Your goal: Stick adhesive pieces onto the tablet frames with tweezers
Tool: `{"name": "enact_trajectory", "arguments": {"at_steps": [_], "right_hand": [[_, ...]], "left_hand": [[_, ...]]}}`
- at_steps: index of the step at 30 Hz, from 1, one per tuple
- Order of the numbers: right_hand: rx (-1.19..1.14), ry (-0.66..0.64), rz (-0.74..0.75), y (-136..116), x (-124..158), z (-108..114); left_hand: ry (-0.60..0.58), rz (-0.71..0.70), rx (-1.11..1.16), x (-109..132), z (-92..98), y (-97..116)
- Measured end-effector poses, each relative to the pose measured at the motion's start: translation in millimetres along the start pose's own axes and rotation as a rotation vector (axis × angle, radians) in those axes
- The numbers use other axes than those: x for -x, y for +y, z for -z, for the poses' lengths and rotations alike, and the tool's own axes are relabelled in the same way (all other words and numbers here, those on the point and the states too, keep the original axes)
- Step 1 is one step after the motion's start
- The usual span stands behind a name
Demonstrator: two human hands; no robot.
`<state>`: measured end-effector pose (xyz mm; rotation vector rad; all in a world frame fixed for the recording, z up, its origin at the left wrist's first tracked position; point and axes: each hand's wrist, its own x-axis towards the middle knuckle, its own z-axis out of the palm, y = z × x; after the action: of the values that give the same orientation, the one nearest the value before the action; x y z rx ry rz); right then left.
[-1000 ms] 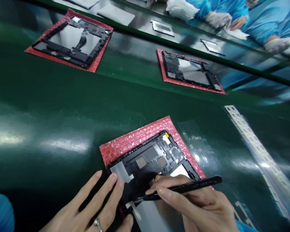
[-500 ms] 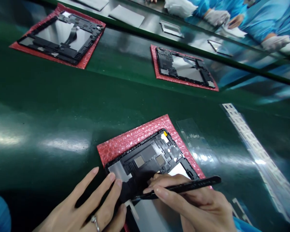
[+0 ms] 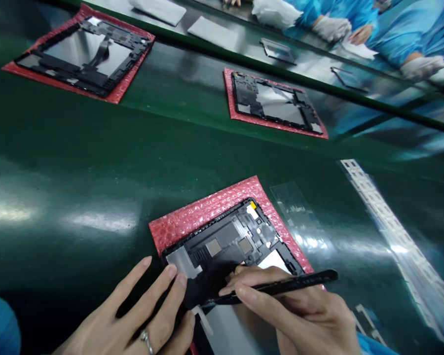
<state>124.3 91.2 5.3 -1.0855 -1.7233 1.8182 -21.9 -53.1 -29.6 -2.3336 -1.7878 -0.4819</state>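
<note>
An opened tablet housing (image 3: 226, 230) with black inner parts and a silvery plate lies on a red bubble-wrap sheet (image 3: 203, 209). My left hand (image 3: 144, 310) rests with spread fingers on its left edge, a ring on one finger. In my right hand (image 3: 307, 313), black tweezers (image 3: 307, 282) are pinched, tips pointing left and down over the middle of the housing. A small white strip (image 3: 204, 321) lies just below the tips, close to my left fingers. Whether the tips grip anything is too small to tell.
Two more tablet housings (image 3: 68, 49) (image 3: 277, 106) lie on red bubble wrap farther back. At right are a clear film (image 3: 299, 212) and a long strip sheet (image 3: 388, 227) with white pieces. Gloved co-workers' hands (image 3: 333, 28) are beyond a rail.
The two far tablet housings have shifted left, while flat pieces beyond the rail have shifted right. My hands, the tweezers and the near housing are almost still.
</note>
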Motion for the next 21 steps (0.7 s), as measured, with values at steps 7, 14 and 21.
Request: {"name": "enact_trajectory", "arguments": {"at_steps": [7,14,21], "right_hand": [[0.04,0.015,-0.003,-1,-1,-1],[0.013,0.07,-0.026,-4,1,7],[-0.062,0.012,-0.058,-3,9,11]], "left_hand": [[0.007,-0.018,-0.012,0,-2.6,3],[-0.055,-0.041,-0.017,0,-3.1,4],[-0.066,-0.001,-0.014,1,-3.5,8]]}}
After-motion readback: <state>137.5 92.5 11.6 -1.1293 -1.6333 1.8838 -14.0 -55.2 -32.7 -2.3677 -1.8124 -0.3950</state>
